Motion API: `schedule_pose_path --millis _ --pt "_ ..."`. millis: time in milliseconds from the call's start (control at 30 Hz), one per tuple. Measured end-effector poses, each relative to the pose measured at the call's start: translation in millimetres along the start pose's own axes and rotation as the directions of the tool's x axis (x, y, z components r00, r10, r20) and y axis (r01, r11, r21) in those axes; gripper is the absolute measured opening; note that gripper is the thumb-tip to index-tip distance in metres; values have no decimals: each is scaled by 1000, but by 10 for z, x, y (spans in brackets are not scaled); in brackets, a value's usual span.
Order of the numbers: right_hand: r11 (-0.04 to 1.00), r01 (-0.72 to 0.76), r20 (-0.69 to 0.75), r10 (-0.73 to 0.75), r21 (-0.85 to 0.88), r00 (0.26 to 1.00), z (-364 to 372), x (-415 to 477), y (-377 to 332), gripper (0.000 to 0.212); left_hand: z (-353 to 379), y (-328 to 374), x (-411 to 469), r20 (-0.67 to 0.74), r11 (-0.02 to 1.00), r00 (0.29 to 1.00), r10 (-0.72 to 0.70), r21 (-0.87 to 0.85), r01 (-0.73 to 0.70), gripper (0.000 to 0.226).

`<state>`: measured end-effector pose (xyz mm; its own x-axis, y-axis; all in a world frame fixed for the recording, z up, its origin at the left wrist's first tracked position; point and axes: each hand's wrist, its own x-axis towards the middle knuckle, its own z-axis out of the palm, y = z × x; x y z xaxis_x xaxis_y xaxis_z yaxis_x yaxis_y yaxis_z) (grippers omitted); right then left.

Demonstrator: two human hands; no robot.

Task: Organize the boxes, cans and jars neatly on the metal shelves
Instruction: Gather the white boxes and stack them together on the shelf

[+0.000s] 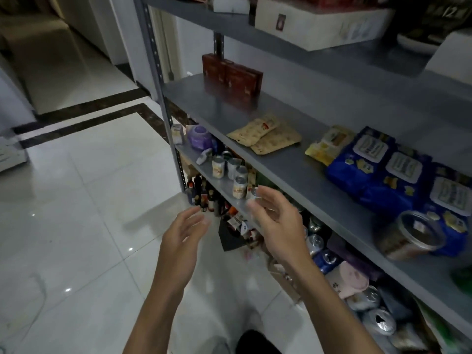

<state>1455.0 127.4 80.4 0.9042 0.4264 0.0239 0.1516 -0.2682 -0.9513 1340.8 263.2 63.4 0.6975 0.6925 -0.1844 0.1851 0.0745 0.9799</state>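
Nearest, the left hand [182, 233] and right hand [277, 223] are held out side by side in front of and below the middle shelf [217, 106]. Both have fingers loosely spread and hold nothing. The right fingertips lie close to the nearest of the cans [229, 169] on the board beneath, but blur hides whether they touch it. The middle shelf's front edge runs diagonally from the corner post [158, 72] down to the right, just beyond the right hand, and left of that edge the tiled floor [76, 200] gives open room. On the middle shelf, dark red boxes [231, 76] stand upright at its far left back, with a bare grey stretch in front and to the right of them. Along its front edge lie tan packets [265, 135], a yellow packet [328, 144], a row of blue packs [390, 172] and, at the near end, a clear jar [411, 236] on its side. Under the middle shelf, the lower shelf [221, 183] carries the cans standing close together near its rim, with a purple container [200, 136] at its far end. Lower still, bottles [204, 192] and bagged goods crowd the bottom level. Above the middle shelf a white box [319, 24] sits on the top board.
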Motion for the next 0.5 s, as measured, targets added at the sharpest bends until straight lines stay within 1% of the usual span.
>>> schedule_pose_path --millis 133,267,400,500 --pt "999 -23 -28 24 34 999 171 566 25 42 16 139 624 -6 1000 1000 26 2 -26 27" --pt "997 -33 -48 36 70 998 277 1096 68 39 161 323 1298 21 997 998 65 28 -66 27" --pt "991 -61 -85 71 118 994 328 1624 44 34 398 638 1970 95 990 989 116 65 -123 31" --pt "993 -44 -131 59 110 990 340 1956 -49 30 550 926 2400 153 974 967 204 64 -216 29"
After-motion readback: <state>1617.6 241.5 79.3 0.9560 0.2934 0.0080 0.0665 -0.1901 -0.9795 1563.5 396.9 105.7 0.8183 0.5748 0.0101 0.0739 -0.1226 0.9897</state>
